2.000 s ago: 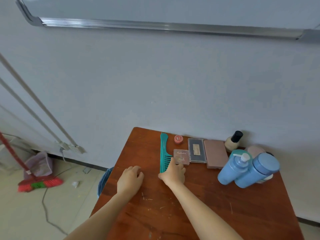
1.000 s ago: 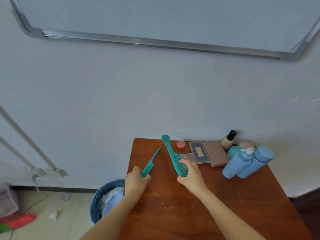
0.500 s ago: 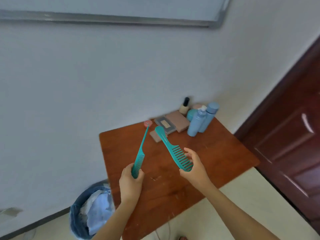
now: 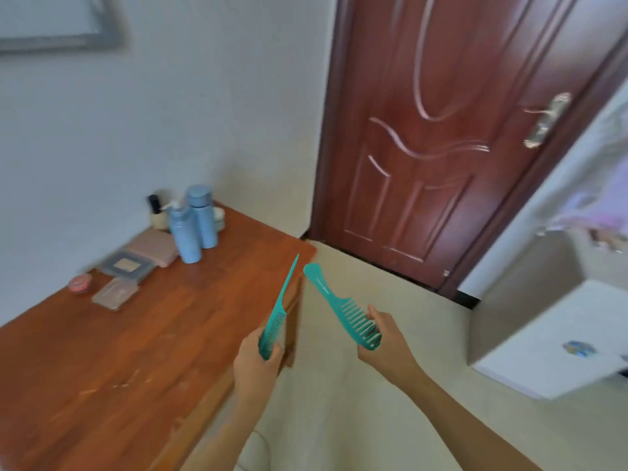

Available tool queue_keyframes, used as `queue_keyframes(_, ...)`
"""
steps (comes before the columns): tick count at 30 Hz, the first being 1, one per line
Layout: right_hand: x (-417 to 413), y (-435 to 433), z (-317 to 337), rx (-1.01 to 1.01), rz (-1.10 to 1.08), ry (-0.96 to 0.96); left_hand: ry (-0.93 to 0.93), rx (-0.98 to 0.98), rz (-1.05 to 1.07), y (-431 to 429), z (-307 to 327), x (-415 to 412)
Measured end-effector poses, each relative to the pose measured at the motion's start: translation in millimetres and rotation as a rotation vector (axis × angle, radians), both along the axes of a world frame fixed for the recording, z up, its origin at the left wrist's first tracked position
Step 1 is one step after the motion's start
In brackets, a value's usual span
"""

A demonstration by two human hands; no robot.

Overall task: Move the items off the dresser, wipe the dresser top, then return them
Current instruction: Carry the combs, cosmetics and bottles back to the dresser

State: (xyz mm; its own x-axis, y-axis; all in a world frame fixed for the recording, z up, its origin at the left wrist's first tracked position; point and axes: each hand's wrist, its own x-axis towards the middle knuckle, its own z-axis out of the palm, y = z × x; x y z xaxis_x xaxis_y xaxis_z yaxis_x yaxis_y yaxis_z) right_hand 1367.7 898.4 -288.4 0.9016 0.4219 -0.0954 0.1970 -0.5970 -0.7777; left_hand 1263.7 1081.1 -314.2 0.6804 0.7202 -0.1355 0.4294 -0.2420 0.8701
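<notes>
The left hand (image 4: 255, 365), fingers curled, grips a slim teal plastic tail comb (image 4: 278, 309) by its teeth. The right hand (image 4: 387, 346) pinches a wide-toothed teal comb (image 4: 331, 297) at its toothed end.

Bottles (image 4: 186, 232) and flat cases (image 4: 126, 266) line the worktop's (image 4: 136, 355) wall edge; open floor (image 4: 339, 396) runs between worktop and white cabinet (image 4: 560, 338).

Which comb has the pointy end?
The thin comb in the left hand: its handle tapers to a spike. The wide-toothed comb in the right hand has a rounded handle.
</notes>
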Motion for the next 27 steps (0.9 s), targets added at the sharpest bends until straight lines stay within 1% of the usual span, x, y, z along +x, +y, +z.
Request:
queue_keyframes(4, 6.7, -105.7, 4.4, -0.01, -0.118, -0.003, -0.032, 0.062, -0.126, -97.4, 7.9, 40.2)
queue_keyframes(7, 7.6, -185.1, 6.0, -0.004, -0.209, 0.015, -0.05, 0.004, -0.197, -181.2, 10.1, 61.4)
queue_keyframes(12, 1.4, -300.6, 16.3, -0.001, -0.405, -0.033, -0.106, -0.05, -0.432, -298.9, 7.7, 89.3)
queue_keyframes(16, 2.8, -375.8, 23.0, 0.023, -0.579, -0.064, -0.14, -0.036, -0.587, -364.6, 20.3, 124.6)
queue_keyframes(20, 13.0, -428.7, 26.8, 0.047, -0.718, -0.064, -0.209, -0.02, -0.675, -413.8, 34.1, 163.0)
queue_keyframes(25, 50.9, -485.0, 34.1, 0.003, -0.785, -0.124, -0.284, -0.026, -0.756, -473.9, 45.4, 227.1)
queue_keyframes(27, 71.4, -505.5, 39.4, -0.013, -0.816, -0.135, -0.295, -0.086, -0.769, -496.4, 44.8, 257.0)
